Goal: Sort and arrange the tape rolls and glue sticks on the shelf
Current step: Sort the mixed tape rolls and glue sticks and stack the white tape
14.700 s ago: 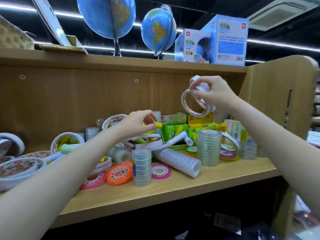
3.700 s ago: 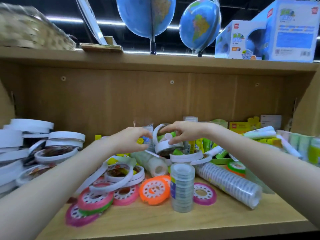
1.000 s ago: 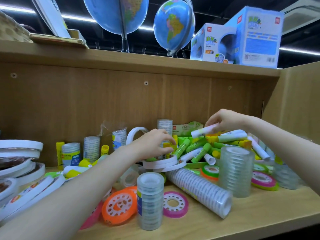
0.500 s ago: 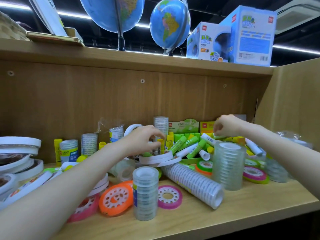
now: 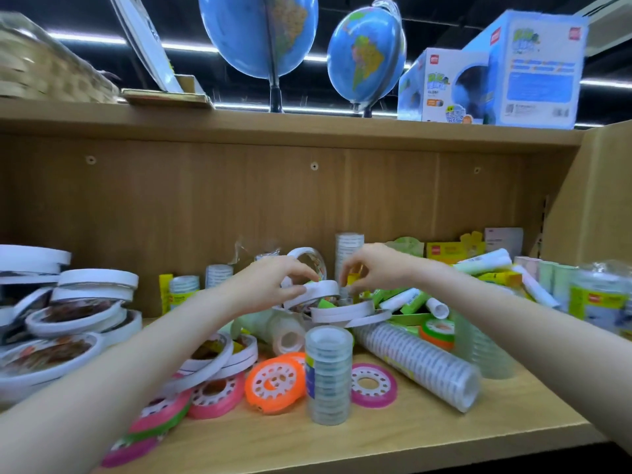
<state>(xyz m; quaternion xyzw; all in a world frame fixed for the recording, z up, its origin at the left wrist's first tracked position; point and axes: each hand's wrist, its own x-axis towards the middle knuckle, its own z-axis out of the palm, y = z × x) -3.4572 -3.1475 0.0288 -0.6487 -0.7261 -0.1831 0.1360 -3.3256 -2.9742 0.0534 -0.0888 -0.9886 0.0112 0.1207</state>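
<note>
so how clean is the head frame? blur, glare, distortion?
Head view: motion blur smears the left hand, right hand and basket; the clear tape stack stays fairly crisp. Ceiling light strips blow out against the dark ceiling. Wide-angle lens bows the top shelf and tilts the globes.

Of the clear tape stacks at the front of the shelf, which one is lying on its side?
The long clear tape stack right of centre lies tipped over; the short clear stack beside it stands upright.
</note>
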